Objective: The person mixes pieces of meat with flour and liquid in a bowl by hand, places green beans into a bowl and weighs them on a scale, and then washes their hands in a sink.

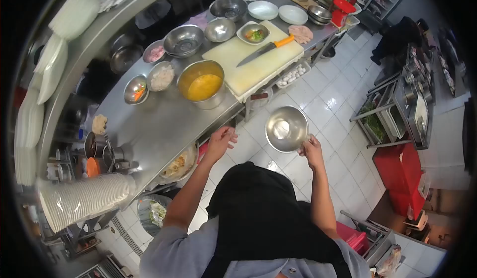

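Note:
A shiny steel mixing bowl (293, 121) is held by its rim in my right hand (311, 151), out over the tiled floor. A bright patch inside it looks like a reflection. My left hand (222, 141) hovers by the counter edge, fingers loosely bent and apart, with nothing in it. Nearest to it on the steel counter (154, 124) stands a deep metal pot (201, 74) of yellow-orange liquid. Beyond the pot, a knife (266, 50) with an orange handle lies on a white cutting board (233, 59), beside a small dish of chopped vegetables (254, 33).
Small bowls hold orange pieces (135, 90), pale shreds (161, 75) and pink meat (155, 52). Larger steel bowls (184, 41) stand behind. Stacked white plates (87, 198) are at the left end. A red bin (397, 168) and a person (400, 39) are to the right.

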A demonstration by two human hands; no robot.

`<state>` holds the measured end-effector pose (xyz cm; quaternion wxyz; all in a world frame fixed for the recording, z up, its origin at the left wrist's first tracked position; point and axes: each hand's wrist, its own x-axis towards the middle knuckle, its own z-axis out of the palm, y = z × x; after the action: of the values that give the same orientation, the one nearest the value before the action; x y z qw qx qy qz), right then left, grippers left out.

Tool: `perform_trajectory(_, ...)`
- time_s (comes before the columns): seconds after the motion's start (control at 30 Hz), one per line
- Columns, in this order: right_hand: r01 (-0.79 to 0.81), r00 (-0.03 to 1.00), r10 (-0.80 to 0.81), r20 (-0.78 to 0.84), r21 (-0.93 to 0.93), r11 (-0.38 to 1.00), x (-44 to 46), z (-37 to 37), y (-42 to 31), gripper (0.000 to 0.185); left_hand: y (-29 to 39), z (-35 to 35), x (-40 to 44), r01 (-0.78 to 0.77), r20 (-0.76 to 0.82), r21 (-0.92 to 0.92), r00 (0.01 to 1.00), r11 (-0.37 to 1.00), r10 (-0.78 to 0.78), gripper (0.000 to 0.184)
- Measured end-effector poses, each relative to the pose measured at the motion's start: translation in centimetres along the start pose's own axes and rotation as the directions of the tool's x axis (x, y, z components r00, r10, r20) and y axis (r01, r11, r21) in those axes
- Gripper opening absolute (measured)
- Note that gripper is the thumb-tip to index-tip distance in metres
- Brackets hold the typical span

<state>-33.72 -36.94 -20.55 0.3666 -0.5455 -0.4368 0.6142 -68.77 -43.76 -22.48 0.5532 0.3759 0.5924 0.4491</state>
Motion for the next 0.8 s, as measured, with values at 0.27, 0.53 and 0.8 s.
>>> perform_trajectory(0.27, 0.035, 0.972, -0.015, 0.233, -0.084, 0.996, 7.3, 0.8, -4.9, 0.005, 4.5, 6.9, 4.7, -0.124, -0.015, -0.02, 0.992, 0.992, 0.124, 0.032)
perform_trajectory(0.53, 0.052, 0.949, -0.002, 0.316, -0.15, 0.987, 14.6, -6.7, -9.5, 0.003, 5.8, 1.1, 6.0, -0.117, -0.824, 0.393, 0.397, 0.912, 0.405, 0.024)
perform_trajectory(0.8, 0.028, 0.926, 0.055, 0.374, -0.212, 0.977, 19.5, -14.3, -11.1, 0.002, 1.8, -6.6, 10.6, 0.152, -0.957, 0.089, 0.286, 0.984, 0.043, 0.041)
